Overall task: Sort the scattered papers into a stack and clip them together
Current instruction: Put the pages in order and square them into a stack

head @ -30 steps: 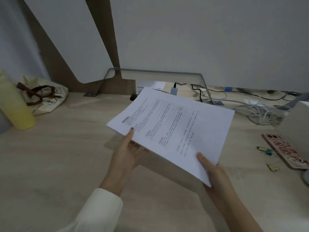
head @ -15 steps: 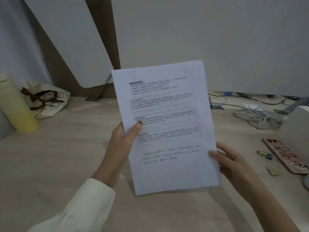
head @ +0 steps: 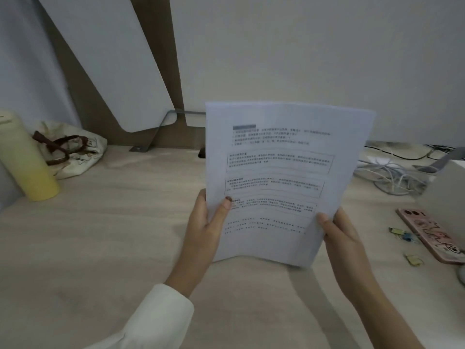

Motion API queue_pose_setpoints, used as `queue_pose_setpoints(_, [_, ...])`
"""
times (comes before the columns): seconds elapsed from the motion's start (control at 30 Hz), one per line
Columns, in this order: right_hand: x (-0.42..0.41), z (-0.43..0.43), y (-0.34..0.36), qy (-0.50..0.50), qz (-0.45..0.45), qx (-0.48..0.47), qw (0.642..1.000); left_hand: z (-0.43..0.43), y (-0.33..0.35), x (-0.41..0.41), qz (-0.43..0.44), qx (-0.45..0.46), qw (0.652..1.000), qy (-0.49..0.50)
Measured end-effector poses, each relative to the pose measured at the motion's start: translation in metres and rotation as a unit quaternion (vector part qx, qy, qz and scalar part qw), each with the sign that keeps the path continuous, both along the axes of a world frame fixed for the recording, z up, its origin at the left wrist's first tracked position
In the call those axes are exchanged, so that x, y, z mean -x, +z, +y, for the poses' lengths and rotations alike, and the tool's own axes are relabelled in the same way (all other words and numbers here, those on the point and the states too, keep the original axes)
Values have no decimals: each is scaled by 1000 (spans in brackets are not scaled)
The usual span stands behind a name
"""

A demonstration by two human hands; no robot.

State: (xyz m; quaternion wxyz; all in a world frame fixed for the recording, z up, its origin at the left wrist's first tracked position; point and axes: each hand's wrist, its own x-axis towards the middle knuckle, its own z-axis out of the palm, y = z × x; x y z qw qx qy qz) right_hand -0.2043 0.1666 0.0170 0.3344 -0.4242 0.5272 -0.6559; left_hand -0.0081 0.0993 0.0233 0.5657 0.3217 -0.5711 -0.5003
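left hand (head: 205, 224) pinching papers (head: 281, 182) at left edge | right hand (head: 338, 234) gripping right edge | held upright above desk (head: 100, 235)

Pinching the papers (head: 281, 172) at the left edge with left hand (head: 203, 224), at the lower right edge with right hand (head: 339, 235).

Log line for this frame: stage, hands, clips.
stage: papers held upright, no clip visible | left hand: grips left edge | right hand: grips lower right edge | binder clips: on desk beside phone
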Motion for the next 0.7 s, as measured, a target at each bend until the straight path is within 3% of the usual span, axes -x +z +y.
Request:
queue_pose_setpoints(0.27, [0,4,-12,1,-25,-14,1000,6,-20,-1,-9,-44,999,-2])
queue_pose_setpoints(0.43, [5,8,4,-29,31,-37,998,6,-11,-4,-20,-57,998,1])
queue_pose_setpoints(0.57, [11,14,4,-21,74,-110,991,2,-26,-14,-53,-138,989,-16])
queue_pose_setpoints(0.7, [12,11,-19,-9,37,-203,978,-1,-47,-19,-125,-238,960,-79])
